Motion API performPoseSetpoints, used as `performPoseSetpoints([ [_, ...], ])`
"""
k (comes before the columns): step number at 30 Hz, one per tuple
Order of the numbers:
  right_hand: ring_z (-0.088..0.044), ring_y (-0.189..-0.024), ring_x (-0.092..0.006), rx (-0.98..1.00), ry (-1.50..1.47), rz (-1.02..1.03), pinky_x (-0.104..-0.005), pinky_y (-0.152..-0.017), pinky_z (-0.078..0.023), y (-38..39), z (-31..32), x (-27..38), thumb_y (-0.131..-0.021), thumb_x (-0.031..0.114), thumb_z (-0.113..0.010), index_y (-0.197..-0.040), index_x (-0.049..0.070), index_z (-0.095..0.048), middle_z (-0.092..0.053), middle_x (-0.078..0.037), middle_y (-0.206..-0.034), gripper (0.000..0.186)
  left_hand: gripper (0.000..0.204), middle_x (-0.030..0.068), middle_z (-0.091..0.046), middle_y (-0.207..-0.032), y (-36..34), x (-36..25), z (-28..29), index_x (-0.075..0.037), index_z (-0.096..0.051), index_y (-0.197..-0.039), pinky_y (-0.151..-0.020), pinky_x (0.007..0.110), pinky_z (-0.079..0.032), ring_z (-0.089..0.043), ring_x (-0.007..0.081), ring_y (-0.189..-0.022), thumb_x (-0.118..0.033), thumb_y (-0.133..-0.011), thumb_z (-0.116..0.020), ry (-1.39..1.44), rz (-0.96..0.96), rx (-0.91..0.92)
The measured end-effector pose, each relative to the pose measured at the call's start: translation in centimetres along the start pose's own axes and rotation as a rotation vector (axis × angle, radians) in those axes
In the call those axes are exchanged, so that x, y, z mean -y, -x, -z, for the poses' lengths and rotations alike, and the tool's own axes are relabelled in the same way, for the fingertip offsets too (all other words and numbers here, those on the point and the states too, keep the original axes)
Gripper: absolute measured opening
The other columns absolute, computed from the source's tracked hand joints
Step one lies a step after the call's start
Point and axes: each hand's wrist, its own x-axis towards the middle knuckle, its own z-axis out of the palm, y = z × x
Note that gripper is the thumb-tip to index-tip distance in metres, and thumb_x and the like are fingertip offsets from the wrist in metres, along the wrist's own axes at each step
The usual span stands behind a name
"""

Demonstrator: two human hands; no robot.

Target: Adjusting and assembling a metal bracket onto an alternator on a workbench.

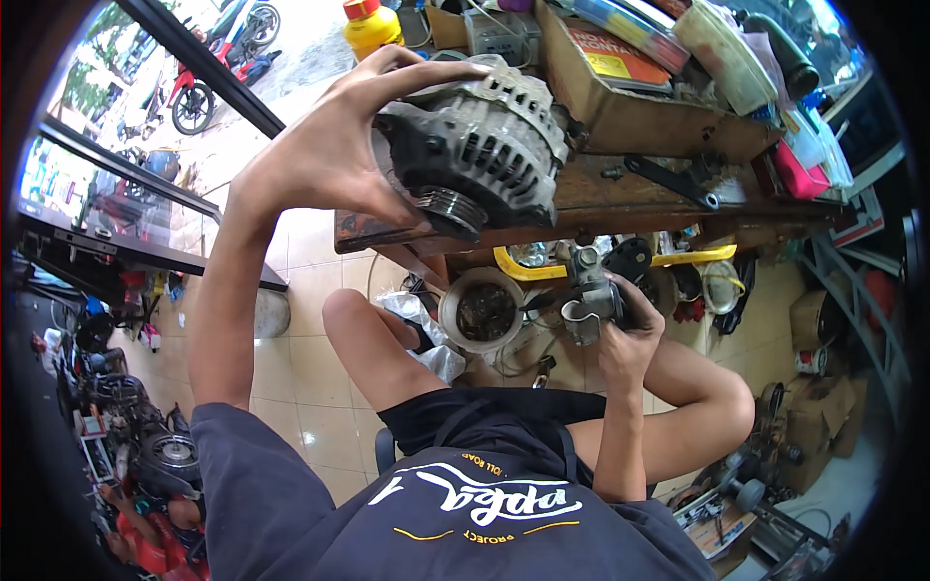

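Observation:
My left hand (325, 145) reaches up and grips a silver-grey alternator (504, 145) with slotted housing, fingers over its top and thumb near the ribbed pulley (450, 208). The alternator is at the front edge of a worn wooden bench (620, 198); whether it rests there or is lifted I cannot tell. Lower and to the right, above my lap, my right hand (635, 334) is closed round a small grey metal part (587, 290), which looks like a carburetor. A curved metal lip shows on its near side. My palm hides some of it.
On the bench lie a dark wrench-like tool (673, 182), a cardboard box (649, 121) of packages, and a yellow bottle with a red cap (371, 31). Beneath are a dirty bucket (480, 339) and a yellow-rimmed tray (533, 273). Motorcycle parts (170, 450) and another person (160, 537) are at lower left.

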Motion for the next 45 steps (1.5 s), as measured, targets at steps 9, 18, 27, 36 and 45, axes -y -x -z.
performPoseSetpoints([
  [9, -0.072, -0.103, -0.0207, 0.135, 0.268, 0.174, -0.0304, -0.092, -0.054, -2.3, -1.1, 1.8, -0.074, -0.006, -0.081, -0.113, -0.001, -0.074, -0.075, -0.016, -0.11, 0.04, 0.108, 0.0124, -0.061, -0.13, -1.4, 1.9, 0.4, -0.007, -0.055, -0.142, -0.112, 0.04, -0.044, -0.061, 0.0263, -0.122, -0.033, -0.046, -0.095, 0.057, -0.079, 0.041],
  [18, -0.074, -0.104, -0.0256, 0.197, 0.368, 0.227, -0.032, -0.091, -0.056, -3.1, -1.0, 1.8, -0.07, -0.003, -0.084, -0.111, 0.002, -0.076, -0.075, -0.017, -0.112, 0.042, 0.099, 0.013, -0.06, -0.126, -0.8, 1.7, 2.5, -0.014, -0.058, -0.137, -0.109, 0.044, -0.043, -0.057, 0.0318, -0.12, -0.034, -0.044, -0.085, -0.127, -0.027, 0.046],
  [27, -0.072, -0.105, -0.0247, 0.187, 0.292, 0.13, -0.0332, -0.092, -0.055, -2.1, -1.3, 0.4, -0.072, -0.004, -0.084, -0.112, 0.001, -0.075, -0.075, -0.017, -0.111, 0.041, 0.106, 0.0132, -0.058, -0.134, -1.8, 1.7, 3.3, -0.011, -0.057, -0.143, -0.117, 0.042, -0.039, -0.056, 0.0277, -0.127, -0.032, -0.046, -0.092, -0.172, -0.072, 0.123],
  [36, -0.074, -0.1, -0.0259, 0.194, 0.448, 0.323, -0.0326, -0.088, -0.057, -3.1, -2.5, 1.4, -0.068, -0.009, -0.081, -0.112, 0.003, -0.076, -0.075, -0.018, -0.111, 0.045, 0.122, 0.016, -0.04, -0.138, -0.9, -0.2, 2.2, -0.013, -0.038, -0.156, -0.12, 0.056, -0.038, -0.044, 0.0379, -0.135, -0.031, -0.051, -0.1, 0.22, 0.117, 0.158],
  [45, -0.074, -0.08, -0.023, 0.279, 0.817, 0.652, -0.0309, -0.071, -0.059, -3.8, -5.8, 1.5, -0.061, 0.003, -0.075, -0.114, 0.014, -0.079, -0.075, -0.016, -0.111, 0.054, 0.1, 0.0339, -0.053, -0.138, 0.8, -0.7, -0.7, -0.005, -0.04, -0.154, -0.109, 0.064, -0.042, -0.051, 0.0512, -0.13, -0.049, -0.074, -0.08, 0.57, 0.3, -0.173],
])
